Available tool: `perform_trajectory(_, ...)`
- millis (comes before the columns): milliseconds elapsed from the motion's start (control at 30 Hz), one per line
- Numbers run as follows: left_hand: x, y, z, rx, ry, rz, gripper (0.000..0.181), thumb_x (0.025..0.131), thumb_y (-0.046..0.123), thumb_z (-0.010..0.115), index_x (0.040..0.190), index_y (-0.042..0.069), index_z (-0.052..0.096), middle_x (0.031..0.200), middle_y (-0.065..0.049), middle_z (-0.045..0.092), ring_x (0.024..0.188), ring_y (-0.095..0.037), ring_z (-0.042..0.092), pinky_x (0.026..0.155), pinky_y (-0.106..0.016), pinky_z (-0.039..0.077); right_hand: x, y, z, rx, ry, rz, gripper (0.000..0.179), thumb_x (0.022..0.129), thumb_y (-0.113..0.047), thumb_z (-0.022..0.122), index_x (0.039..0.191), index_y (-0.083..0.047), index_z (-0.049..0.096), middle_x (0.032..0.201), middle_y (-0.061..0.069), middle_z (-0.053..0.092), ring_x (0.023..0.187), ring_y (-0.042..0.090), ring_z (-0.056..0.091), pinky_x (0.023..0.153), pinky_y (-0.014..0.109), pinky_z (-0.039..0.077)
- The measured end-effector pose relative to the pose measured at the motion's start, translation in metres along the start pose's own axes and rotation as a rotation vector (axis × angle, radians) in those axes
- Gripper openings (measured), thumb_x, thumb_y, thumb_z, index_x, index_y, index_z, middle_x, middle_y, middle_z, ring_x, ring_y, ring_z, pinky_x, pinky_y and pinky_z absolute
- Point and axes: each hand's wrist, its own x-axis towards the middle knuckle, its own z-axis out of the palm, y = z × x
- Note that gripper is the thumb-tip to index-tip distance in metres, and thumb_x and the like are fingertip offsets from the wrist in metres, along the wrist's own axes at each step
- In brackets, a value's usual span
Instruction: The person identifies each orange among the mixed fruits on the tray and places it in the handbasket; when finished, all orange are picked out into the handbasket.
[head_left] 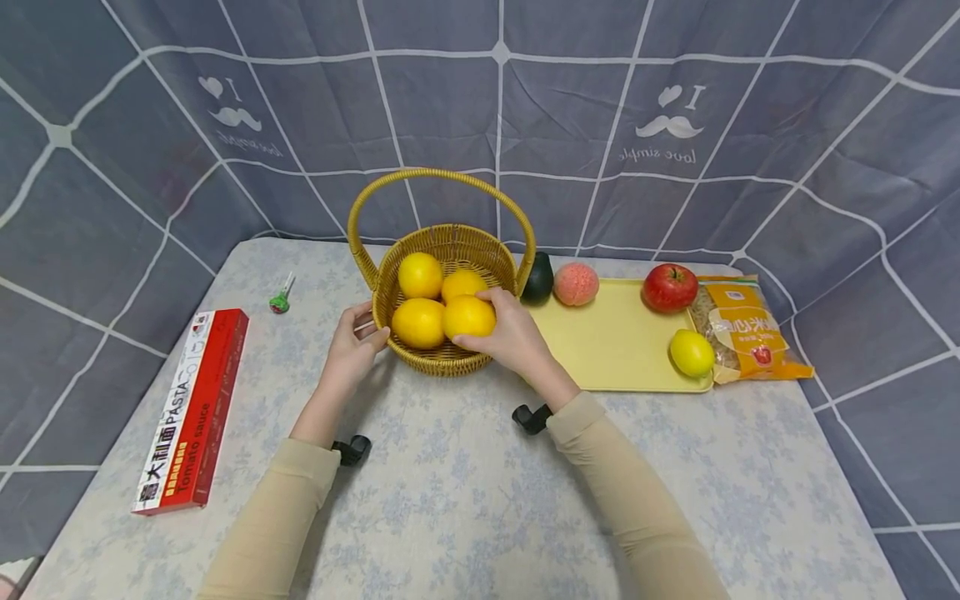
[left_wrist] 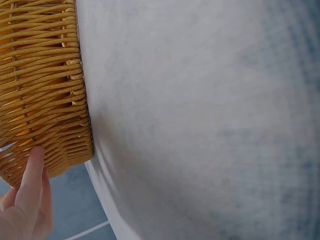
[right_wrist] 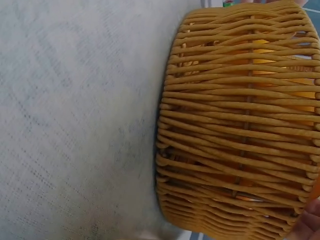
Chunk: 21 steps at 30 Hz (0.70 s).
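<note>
A wicker basket (head_left: 450,367) with a tall arched handle stands at the back middle of the table. Several yellow-orange oranges (head_left: 420,275) lie inside it. With thumb and fingers my right hand (head_left: 517,335) grips one orange (head_left: 468,317) at the basket's front right, over the rim and against its neighbour. My left hand (head_left: 352,346) holds the basket's left side, thumb at the rim and fingers along the outer wall. In the left wrist view a finger of the left hand (left_wrist: 27,205) touches the weave (left_wrist: 45,100). The right wrist view shows mostly the basket's wall (right_wrist: 240,120).
Right of the basket lies a yellow tray (head_left: 600,342), with an avocado (head_left: 537,279), a pink peach-like fruit (head_left: 576,284), a red apple (head_left: 670,288) and a lemon (head_left: 692,353). Beside it is an orange food bag (head_left: 750,329). At left are a lollipop (head_left: 281,300) and a pasta box (head_left: 193,408).
</note>
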Motion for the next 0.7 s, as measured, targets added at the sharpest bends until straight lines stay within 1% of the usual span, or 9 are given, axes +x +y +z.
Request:
perform_trajectory(133,-0.001,0.000,0.000,-0.002,0.005,0.002,0.061,0.103,0.009,0.050,0.155,0.007,0.019,0.154,-0.020,0.028,0.141,-0.032,0.036,0.111,-0.043,0.046,0.002,0.000,0.002,-0.090,0.015,-0.021,0.075,0.076,-0.039,0.084,0.133,-0.004,0.051,0.129,0.015,0.056,0.114,0.031,0.057,0.101,0.045,0.050)
perform_trajectory(267,-0.001,0.000,0.000,-0.005,0.004,0.001,0.061,0.103,0.010,0.049,0.156,0.007,0.019,0.154,-0.020,0.028,0.141,-0.032,0.036,0.111,-0.044,0.046,0.004,0.001,0.004,-0.189,0.014,-0.056,0.074,0.075,-0.035,0.086,0.132,-0.002,0.052,0.127,0.018,0.056,0.113,0.033,0.058,0.102,0.044,0.051)
perform_trajectory(333,-0.001,0.000,-0.001,-0.009,0.002,0.000,0.062,0.103,0.010,0.049,0.156,0.007,0.018,0.154,-0.020,0.028,0.141,-0.032,0.036,0.112,-0.044,0.046,0.006,0.001,0.006,-0.220,0.011,-0.068,0.074,0.075,-0.034,0.087,0.132,-0.001,0.052,0.127,0.018,0.056,0.113,0.033,0.058,0.103,0.044,0.051)
perform_trajectory(467,-0.001,-0.001,-0.001,-0.009,0.001,0.000,0.062,0.103,0.010,0.050,0.156,0.007,0.018,0.154,-0.020,0.028,0.141,-0.032,0.036,0.112,-0.044,0.046,0.009,0.002,0.006,-0.236,-0.003,-0.062,0.074,0.075,-0.035,0.087,0.131,-0.002,0.053,0.126,0.017,0.059,0.112,0.032,0.059,0.102,0.044,0.051)
perform_trajectory(700,-0.001,0.000,-0.001,-0.012,-0.004,0.000,0.064,0.103,0.010,0.050,0.157,0.009,0.017,0.156,-0.019,0.026,0.142,-0.032,0.034,0.112,-0.045,0.045,0.014,0.003,0.006,-0.245,-0.056,-0.035,0.066,0.080,-0.031,0.082,0.133,-0.003,0.055,0.135,0.015,0.058,0.123,0.031,0.055,0.108,0.043,0.047)
